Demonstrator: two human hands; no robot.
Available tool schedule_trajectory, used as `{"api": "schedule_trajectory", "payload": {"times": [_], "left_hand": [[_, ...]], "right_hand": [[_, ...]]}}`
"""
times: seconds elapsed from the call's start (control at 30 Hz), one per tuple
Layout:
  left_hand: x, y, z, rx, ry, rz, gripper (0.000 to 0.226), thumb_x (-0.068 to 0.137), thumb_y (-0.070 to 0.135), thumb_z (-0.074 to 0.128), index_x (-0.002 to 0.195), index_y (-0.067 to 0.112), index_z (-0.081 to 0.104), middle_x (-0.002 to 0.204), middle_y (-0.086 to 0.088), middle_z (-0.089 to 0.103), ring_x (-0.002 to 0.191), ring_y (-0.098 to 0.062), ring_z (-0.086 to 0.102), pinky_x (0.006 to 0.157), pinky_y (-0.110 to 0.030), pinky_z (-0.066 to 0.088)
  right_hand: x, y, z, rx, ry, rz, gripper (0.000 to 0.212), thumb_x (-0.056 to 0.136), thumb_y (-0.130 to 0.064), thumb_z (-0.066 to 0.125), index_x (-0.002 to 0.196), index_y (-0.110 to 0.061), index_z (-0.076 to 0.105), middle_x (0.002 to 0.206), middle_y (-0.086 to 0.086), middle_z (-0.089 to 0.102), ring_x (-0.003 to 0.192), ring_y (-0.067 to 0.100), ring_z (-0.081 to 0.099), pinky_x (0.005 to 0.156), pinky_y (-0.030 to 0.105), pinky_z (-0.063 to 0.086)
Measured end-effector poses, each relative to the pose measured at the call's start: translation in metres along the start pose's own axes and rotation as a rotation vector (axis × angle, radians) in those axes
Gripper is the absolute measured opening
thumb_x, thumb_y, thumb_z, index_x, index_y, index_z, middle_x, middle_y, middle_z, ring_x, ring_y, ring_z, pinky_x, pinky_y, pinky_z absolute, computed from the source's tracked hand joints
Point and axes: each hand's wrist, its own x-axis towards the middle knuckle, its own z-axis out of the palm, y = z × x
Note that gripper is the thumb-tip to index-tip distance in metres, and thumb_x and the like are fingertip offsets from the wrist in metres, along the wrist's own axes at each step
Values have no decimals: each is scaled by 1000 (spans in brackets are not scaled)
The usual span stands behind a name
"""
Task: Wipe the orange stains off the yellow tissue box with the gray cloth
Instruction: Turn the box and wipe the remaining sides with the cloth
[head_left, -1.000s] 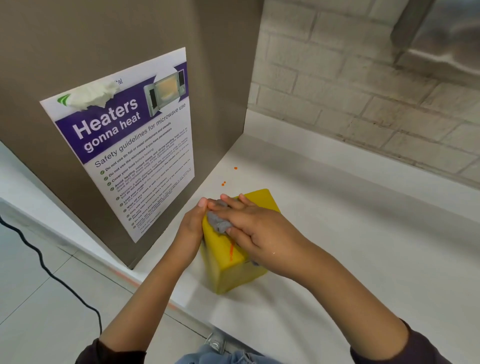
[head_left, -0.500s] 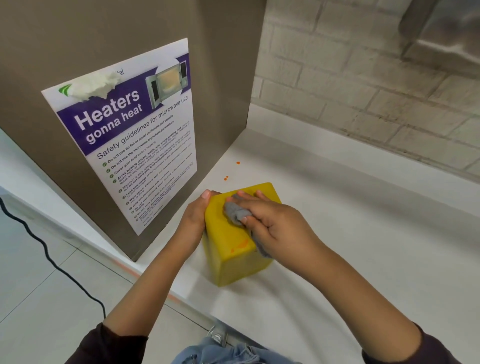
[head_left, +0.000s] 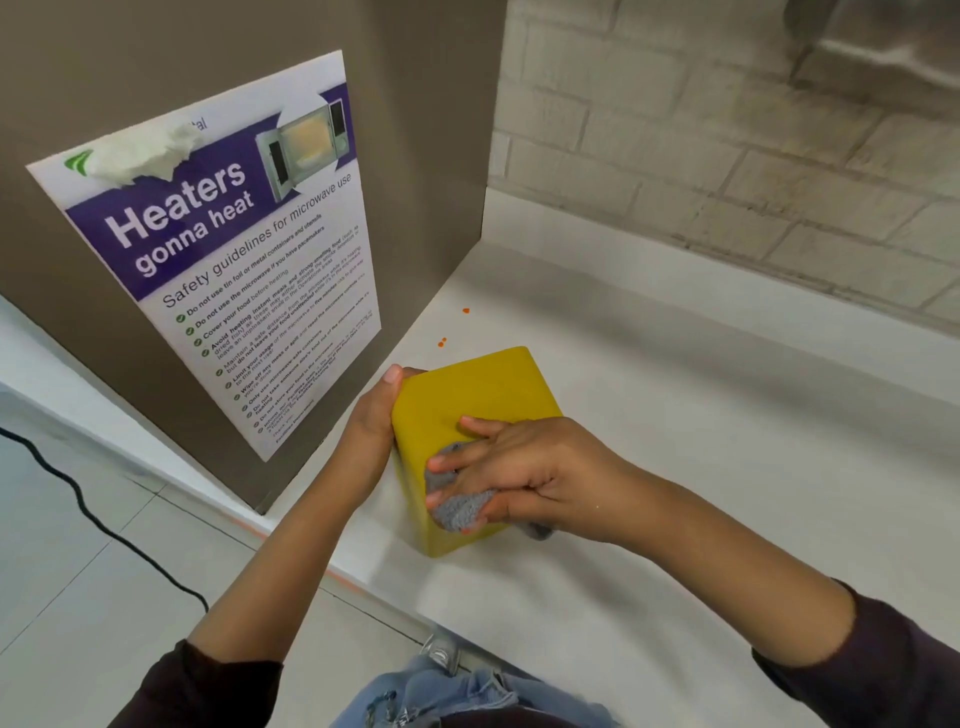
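At the far left we see one black cable (head_left: 93, 519) trailing over the tiled floor (head_left: 78, 597). Next comes one grey-brown panel (head_left: 426, 130) standing upright at the table's left end, and on it one poster (head_left: 228, 249) about microwave safety, with one crumpled white wad (head_left: 145, 153) stuck near its top.

We count two hands. Our left hand (head_left: 371, 421) is wrapped around the left side of the one yellow tissue box (head_left: 467, 400), thumb up at its top edge, fingers hidden behind it. The box sits on the white table (head_left: 727, 467) close to the front edge, just beside the panel's foot. It is a plain mustard-yellow block with rounded corners; its upper face looks clean, and we cannot see any orange marks on the parts that show. The near end of it is covered by the one gray cloth (head_left: 457, 506), a small knitted-looking rag bunched up.

Our right hand (head_left: 524, 473) is closed on that cloth, fingers spread over it and pressing it against the box's near corner. A bit of cloth pokes out under the palm.

Behind the box we count three small orange spots (head_left: 442, 342) on the table: two close together, one farther back. To the right runs a pale brick wall (head_left: 727, 156)
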Motion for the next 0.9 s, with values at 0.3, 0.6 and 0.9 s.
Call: {"api": "schedule_trajectory", "payload": {"times": [0.3, 0.6, 0.9], "left_hand": [[-2, 18, 6, -11, 0, -134, 48, 91, 36, 35, 107, -5, 56, 110, -30, 55, 100, -31, 47, 97, -48, 39], [1, 14, 3, 104, -39, -130, 46, 87, 38, 35, 107, 2, 56, 112, -25, 58, 109, -38, 50, 99, -50, 39], [27, 40, -10, 404, -409, -260, 39, 89, 51, 36, 108, 27, 61, 109, 1, 62, 102, -22, 56, 83, -26, 46]], "right_hand": [[-25, 24, -6, 79, 156, -29, 19, 82, -20, 65, 90, -4, 72, 103, 5, 71, 111, 7, 59, 114, 30, 26], [-85, 43, -20, 158, 572, 362, 15, 84, -16, 62, 80, -8, 74, 52, 5, 68, 85, 4, 69, 109, 29, 37], [-95, 53, 23, 1715, 1122, 377, 39, 98, -26, 28, 120, -4, 51, 113, 18, 64, 100, 29, 67, 81, 44, 58]]}}
